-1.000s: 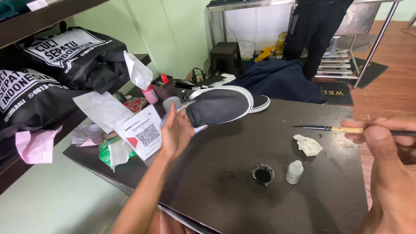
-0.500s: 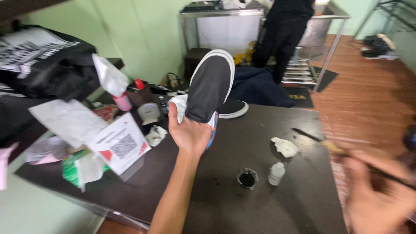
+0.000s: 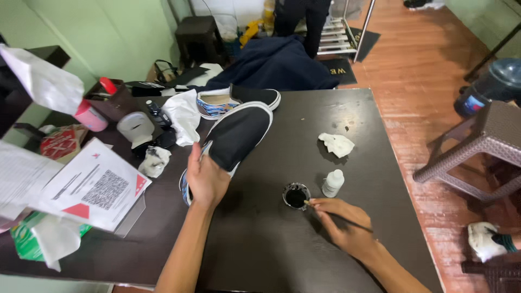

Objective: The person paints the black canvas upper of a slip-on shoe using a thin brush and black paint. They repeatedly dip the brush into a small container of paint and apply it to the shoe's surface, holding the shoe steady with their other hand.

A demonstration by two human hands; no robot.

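While gripping black shoe (image 3: 234,135) in left hand (image 3: 206,179), dipping right hand's (image 3: 344,225) brush (image 3: 339,216) into ink cup (image 3: 296,196) beside white bottle (image 3: 332,183); bristles hidden.

Dark table (image 3: 304,255) — ink cup (image 3: 296,196), white bottle (image 3: 332,183), crumpled rag (image 3: 336,144).

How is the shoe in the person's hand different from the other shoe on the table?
The held shoe is gripped by the left hand and tipped up, showing its plain black top; the other shoe lies flat at the back of the table, untouched. The other shoe shows blue patterned cloth at its heel end beside the black, while the held shoe looks almost all black. Both are slip-on shoes with white edges.
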